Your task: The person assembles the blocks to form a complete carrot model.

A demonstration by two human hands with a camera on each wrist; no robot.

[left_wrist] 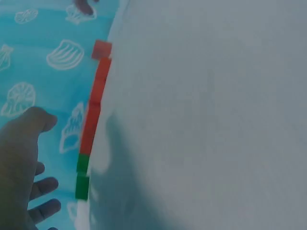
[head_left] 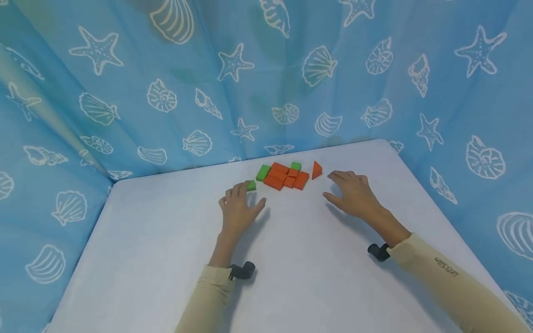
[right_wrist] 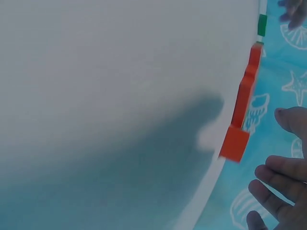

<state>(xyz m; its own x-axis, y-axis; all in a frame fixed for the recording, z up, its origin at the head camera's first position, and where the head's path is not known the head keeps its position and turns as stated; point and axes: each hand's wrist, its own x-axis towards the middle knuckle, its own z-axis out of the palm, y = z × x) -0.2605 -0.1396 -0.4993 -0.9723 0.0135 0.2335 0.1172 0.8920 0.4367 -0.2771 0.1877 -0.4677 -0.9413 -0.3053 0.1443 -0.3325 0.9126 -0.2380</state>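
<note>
A cluster of orange blocks (head_left: pixel 275 180) lies flat near the table's far edge, with a green block (head_left: pixel 263 173) against its left side and another green block (head_left: pixel 296 166) behind it. My left hand (head_left: pixel 238 210) hovers at the left of the cluster, fingers spread and thumb apart, its fingertips overlapping a small green block (head_left: pixel 251 186) in the head view. To the right stands an orange wedge-shaped block (head_left: pixel 317 170), apart from the cluster. Beside that wedge my right hand (head_left: pixel 354 194) is held over the table, fingers loosely extended and holding nothing.
The white table (head_left: pixel 166 259) reaches back to a blue curtain (head_left: pixel 258 106) printed with shells and starfish, which also hangs at both sides. Each wrist carries a black strapped camera, the left one (head_left: pixel 243 270) and the right one (head_left: pixel 378 252).
</note>
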